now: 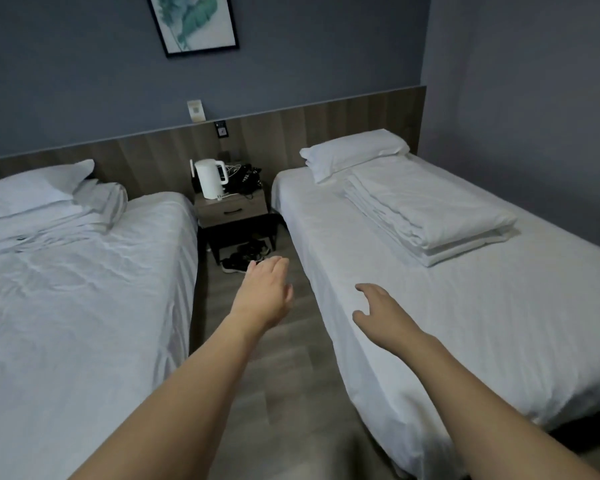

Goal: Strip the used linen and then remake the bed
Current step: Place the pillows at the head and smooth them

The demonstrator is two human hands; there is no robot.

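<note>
Two bare forearms reach forward from the near edge, both cut off by the bottom of the frame above the elbow. The left hand point(267, 292) is held out over the floor point(284, 393) in the aisle between the two beds, back of the hand up, fingers straight and close together, gripping nothing. The right hand point(378, 311) hovers over the near left part of the right bed point(465, 341), fingers loosely spread and slightly bent, thumb out to the left, also holding nothing; whether its fingertips touch the sheet cannot be told. That bed carries a smooth white sheet, a folded duvet point(426, 216) lying flat toward its far end, and a pillow point(354, 152) just beyond it against the wooden headboard panel point(326, 129); its right side runs out of frame. The left bed point(84, 289) has a wrinkled white sheet, crumpled linen point(94, 209) bunched near its far end and a pillow point(32, 188) behind that; its left side is cut off. Between the beds at the far end stands a nightstand point(231, 209) with a white kettle point(210, 178) and a dark tangle of cables and objects beside it that is hard to make out. Dark shoes point(246, 256) lie on the floor beneath the nightstand, partly hidden by the left fingertips. On the far wall hangs a framed picture point(193, 22), its top cut off
</note>
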